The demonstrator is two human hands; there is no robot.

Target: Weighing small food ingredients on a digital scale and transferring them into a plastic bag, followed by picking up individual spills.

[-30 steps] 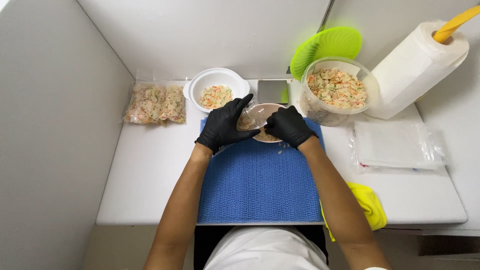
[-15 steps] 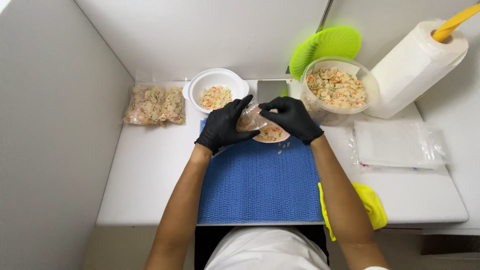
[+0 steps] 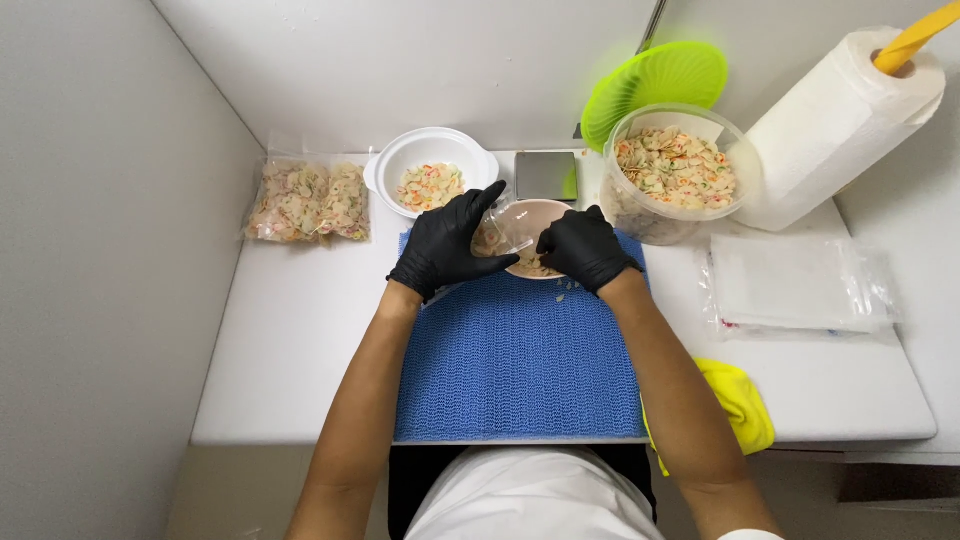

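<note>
Two black-gloved hands meet over a small pinkish-brown bowl [image 3: 535, 235] at the 12 o'clock edge of the blue woven mat [image 3: 520, 360]. Much of that bowl is hidden: the right hand [image 3: 582, 248] covers its 3 o'clock side and the left hand [image 3: 447, 247] its 9 o'clock side, so only the far rim and a slice of the inside show. Between the hands there is a clear plastic bag [image 3: 503, 238], hard to make out against the bowl; pale flakes with orange and green specks show through it. The left hand's fingers are spread, thumb pointing toward 3 o'clock, pinching the bag's edge; the right hand is curled closed on the bag's other side. Whether the bag touches the bowl cannot be told.

A few loose flakes [image 3: 565, 290] lie on the mat just at 6 o'clock of the right hand. At 11 o'clock of the bowl stands a white handled bowl [image 3: 428, 160] partly filled with the same flaky mix, and at 9 o'clock of that lie sealed filled bags [image 3: 308, 200]. A small digital scale [image 3: 546, 175] sits at 12 o'clock, partly behind the hands. At 2 o'clock stand a large clear tub [image 3: 675, 180] of the mix, a green lid [image 3: 655, 85] leaning behind it, and a paper towel roll [image 3: 840, 125], cut off by the frame. Empty bags [image 3: 795, 285] lie at 3 o'clock; a yellow cloth [image 3: 740, 405] is half hidden by the right forearm.
</note>
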